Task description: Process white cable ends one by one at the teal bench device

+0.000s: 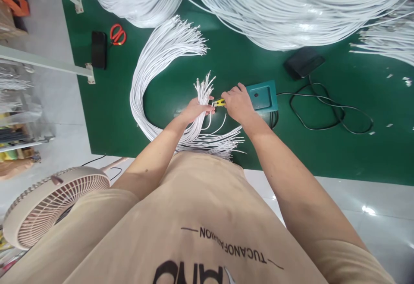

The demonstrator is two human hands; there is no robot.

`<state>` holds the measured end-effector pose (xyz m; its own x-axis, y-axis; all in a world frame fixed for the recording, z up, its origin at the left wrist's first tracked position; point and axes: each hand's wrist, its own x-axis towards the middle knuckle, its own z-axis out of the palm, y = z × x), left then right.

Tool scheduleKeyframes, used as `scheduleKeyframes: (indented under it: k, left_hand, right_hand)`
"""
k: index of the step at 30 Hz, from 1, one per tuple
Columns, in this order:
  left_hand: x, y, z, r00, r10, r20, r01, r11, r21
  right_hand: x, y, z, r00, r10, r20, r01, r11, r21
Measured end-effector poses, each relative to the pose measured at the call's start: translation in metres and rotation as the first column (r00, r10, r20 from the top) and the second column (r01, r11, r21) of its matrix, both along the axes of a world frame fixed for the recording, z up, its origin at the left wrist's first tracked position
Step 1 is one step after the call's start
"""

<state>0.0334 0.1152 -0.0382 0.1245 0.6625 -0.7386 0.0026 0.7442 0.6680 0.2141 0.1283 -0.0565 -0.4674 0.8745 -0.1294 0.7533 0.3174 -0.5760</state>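
My left hand (pixel 198 110) is wrapped round a bundle of thin white cables (pixel 203 94), whose tips fan out above the fingers. My right hand (pixel 238 102) is closed on small yellow pliers (pixel 220 102); their jaws point left and are at a cable beside my left fingers. Whether the jaws grip that cable is too small to tell. A larger curved bundle of white cables (pixel 139 87) lies left of my hands on the green table (pixel 168 87), and its lower ends spread out near my body. Just right of my right hand is a teal tray (pixel 260 96).
Big coils of white cable (pixel 291 12) lie along the back. Red-handled scissors (pixel 117 35) and a black phone-like object (pixel 98 50) are at the left. A black box (pixel 303 63) and a looping black cord (pixel 323 98) lie right. A fan (pixel 58 202) stands at lower left.
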Motion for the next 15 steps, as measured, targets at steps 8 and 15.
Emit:
scheduleKeyframes:
  k: [8,15]
  left_hand:
    - [0.003,-0.002,0.003,0.997,0.027,-0.079,-0.026,0.999,0.024]
    - [-0.002,-0.006,0.011,0.996,0.006,-0.087,0.002,0.996,0.089]
  right_hand:
    - [-0.010,0.000,0.003,0.993,-0.096,-0.064,0.095,0.995,-0.023]
    - [-0.029,0.006,0.004,0.963,-0.254,-0.096,0.229,0.950,-0.210]
